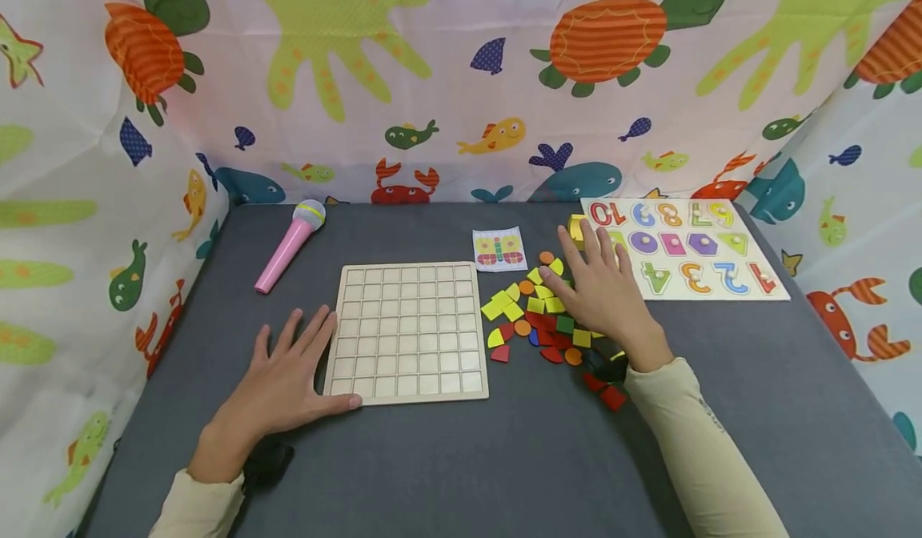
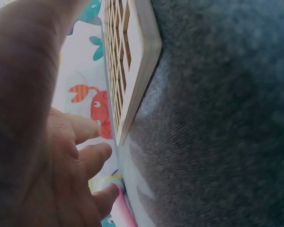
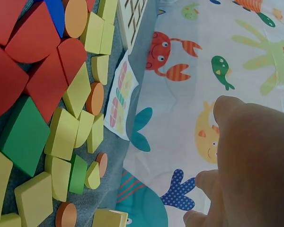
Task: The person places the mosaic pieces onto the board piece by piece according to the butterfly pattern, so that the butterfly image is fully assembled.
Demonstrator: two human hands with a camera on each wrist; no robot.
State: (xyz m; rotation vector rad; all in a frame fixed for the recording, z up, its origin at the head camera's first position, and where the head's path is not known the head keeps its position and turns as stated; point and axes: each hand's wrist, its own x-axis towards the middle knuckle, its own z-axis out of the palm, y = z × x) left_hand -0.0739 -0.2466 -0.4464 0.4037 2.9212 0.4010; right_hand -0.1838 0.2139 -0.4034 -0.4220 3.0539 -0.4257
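A square wooden grid board (image 1: 406, 334) lies flat on the grey table. My left hand (image 1: 277, 386) has its fingers spread along the board's left side, the thumb at its near edge; the left wrist view shows the fingers straight beside the board's corner (image 2: 142, 52). To the right is a loose pile of coloured pieces (image 1: 543, 322) in yellow, red, orange, green and blue. Above the pile's right part my right hand (image 1: 605, 294) is spread with nothing in it, hiding some pieces. A small butterfly pattern card (image 1: 499, 250) lies behind the pile, also visible as a card (image 3: 120, 99) in the right wrist view.
A pink toy microphone (image 1: 288, 250) lies at the back left. A number puzzle board (image 1: 691, 250) sits at the back right, beside a yellow block (image 1: 577, 227) near my right fingertips. A curtain (image 1: 446, 82) printed with sea animals surrounds the table's back and sides.
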